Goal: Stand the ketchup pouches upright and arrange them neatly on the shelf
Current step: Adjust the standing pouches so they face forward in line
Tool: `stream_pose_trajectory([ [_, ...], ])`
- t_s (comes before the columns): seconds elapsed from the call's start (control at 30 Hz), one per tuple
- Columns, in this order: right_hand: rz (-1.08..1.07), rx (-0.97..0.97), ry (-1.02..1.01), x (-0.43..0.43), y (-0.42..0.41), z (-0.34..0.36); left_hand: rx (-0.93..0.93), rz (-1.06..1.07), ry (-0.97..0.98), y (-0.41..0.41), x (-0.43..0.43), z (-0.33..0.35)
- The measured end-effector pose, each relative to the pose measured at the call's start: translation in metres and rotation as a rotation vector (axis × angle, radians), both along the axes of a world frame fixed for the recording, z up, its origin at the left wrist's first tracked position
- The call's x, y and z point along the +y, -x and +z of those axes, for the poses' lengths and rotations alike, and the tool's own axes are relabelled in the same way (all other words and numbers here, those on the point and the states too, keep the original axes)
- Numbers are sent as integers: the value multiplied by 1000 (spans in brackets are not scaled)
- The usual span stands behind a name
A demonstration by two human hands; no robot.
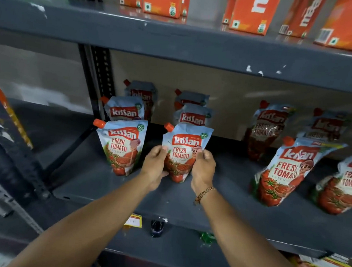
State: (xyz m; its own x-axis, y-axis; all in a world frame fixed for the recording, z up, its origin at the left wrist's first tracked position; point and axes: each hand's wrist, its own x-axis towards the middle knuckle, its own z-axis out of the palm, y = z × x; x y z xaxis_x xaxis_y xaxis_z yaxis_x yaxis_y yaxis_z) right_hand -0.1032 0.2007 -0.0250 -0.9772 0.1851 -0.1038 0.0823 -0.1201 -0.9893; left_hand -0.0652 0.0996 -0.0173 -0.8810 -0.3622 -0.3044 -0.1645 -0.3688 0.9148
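shelf (218, 201) dark grey, carries rows of pouches | held pouch (183, 152) upright at shelf front, second column from shelf's left post | left hand (155, 165) fingers curled on its left edge | right hand (203, 166) fingers pinching its right edge

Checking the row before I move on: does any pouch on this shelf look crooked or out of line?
Yes. The two front pouches on the right, one and one at the frame edge, lean sideways instead of standing straight. The left columns look upright, including the pouch between the left hand and right hand.
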Motion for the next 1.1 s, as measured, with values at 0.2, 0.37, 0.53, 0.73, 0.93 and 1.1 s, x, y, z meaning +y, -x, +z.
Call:
stream_pose_trajectory([
  [0.2,-52,15,-30,13,4,1,-17,-56,-14,5,10,2],
  [0.37,-54,17,-37,16,5,1,6,-81,-38,5,13,2],
  [0.53,-53,29,-47,17,0,3,13,-88,-60,2,15,3],
  [0.73,-271,377,-491,6,-28,4,15,246,-31,-5,8,-6],
  [0.93,243,611,-446,-41,-59,2,-41,808,-60,-28,-20,10],
  [1.1,476,196,-348,-85,-46,2,-114,760,21,-38,-69,10],
])
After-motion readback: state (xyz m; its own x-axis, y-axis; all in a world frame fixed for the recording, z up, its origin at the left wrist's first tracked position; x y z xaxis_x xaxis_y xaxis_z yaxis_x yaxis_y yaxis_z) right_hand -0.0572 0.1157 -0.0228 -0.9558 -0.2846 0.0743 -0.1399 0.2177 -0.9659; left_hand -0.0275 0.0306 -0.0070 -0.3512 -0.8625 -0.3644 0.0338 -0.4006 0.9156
